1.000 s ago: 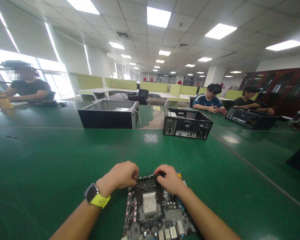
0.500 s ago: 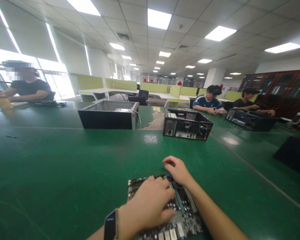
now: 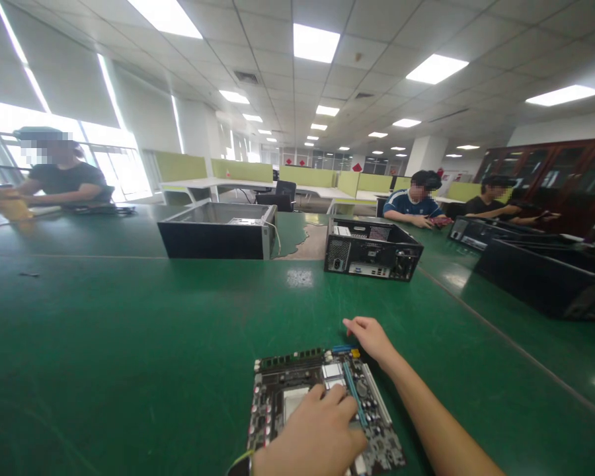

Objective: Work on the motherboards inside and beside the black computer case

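Note:
A bare computer motherboard [image 3: 277,378] lies flat on the green table in front of me. A green memory stick [image 3: 287,359] sits in the slot along its far edge. Palm down, my left hand [image 3: 317,430] is over the near middle of the board. Its fingers are bent and a little apart, and their tips are partly hidden. My right hand [image 3: 371,340] rests just past the board's far right corner, near the blue connectors [image 3: 344,348]. Loosely curled, its fingers show nothing held between them.
Farther off stand an open black computer case [image 3: 213,239] and another case with its rear panel facing me [image 3: 367,254]. More black cases [image 3: 535,271] lie at the right. A small dark item [image 3: 28,274] is at the left. Three people sit around the tables.
My left hand has moved back toward me and slightly right, uncovering the board's far part and memory stick. My right hand has shifted a little right. More of the right-hand case shows.

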Available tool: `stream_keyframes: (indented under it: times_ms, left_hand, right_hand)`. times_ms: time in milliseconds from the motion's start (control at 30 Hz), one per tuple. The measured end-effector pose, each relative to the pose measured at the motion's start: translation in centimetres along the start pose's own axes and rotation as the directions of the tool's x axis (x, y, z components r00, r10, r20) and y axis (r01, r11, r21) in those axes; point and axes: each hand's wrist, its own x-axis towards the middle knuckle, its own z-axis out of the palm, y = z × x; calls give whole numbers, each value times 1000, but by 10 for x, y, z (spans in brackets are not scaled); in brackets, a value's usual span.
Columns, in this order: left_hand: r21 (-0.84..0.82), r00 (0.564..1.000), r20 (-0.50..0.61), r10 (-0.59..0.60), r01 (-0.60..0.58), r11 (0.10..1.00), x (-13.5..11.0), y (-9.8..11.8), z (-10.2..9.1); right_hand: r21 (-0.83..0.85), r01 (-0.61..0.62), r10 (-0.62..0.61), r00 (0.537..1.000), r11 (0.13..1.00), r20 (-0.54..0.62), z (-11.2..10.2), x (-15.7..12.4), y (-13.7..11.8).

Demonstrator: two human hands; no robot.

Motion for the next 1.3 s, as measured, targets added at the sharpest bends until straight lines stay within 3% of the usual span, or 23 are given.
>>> stream_keyframes:
  times_ms: [167,367,600,700,833,1033,1167,1300]
  left_hand:
    - [-50,994,65,-91,94,994,-10,-8,-10]
    - [-155,965,-48,-257,247,956,-48,-51,-21]
    - [-134,885,-57,-462,451,882,-113,-156,-15]
    - [-130,809,-60,-585,575,808,-153,-204,-12]
    - [-203,667,-79,-741,717,667,-212,-259,-7]
    - [-309,603,-66,-795,745,591,-292,-325,24]
    - [-329,587,-78,-806,748,577,-315,-346,39]
    - [-312,587,-64,-807,756,575,-312,-343,35]
  right_hand:
    - [27,-15,14,998,1000,62,-1,2,2]
    - [51,-43,38,994,998,98,-2,1,-1]
    - [64,-41,33,993,997,109,-3,-4,-9]
    - [59,-33,26,994,998,109,-2,-5,-10]
    - [47,-18,13,994,999,109,-2,-4,-10]
    - [-28,8,-6,995,1000,102,2,-2,-5]
    - [-115,31,-20,995,993,97,10,-2,0]
    - [-271,55,-24,993,961,117,0,12,-8]
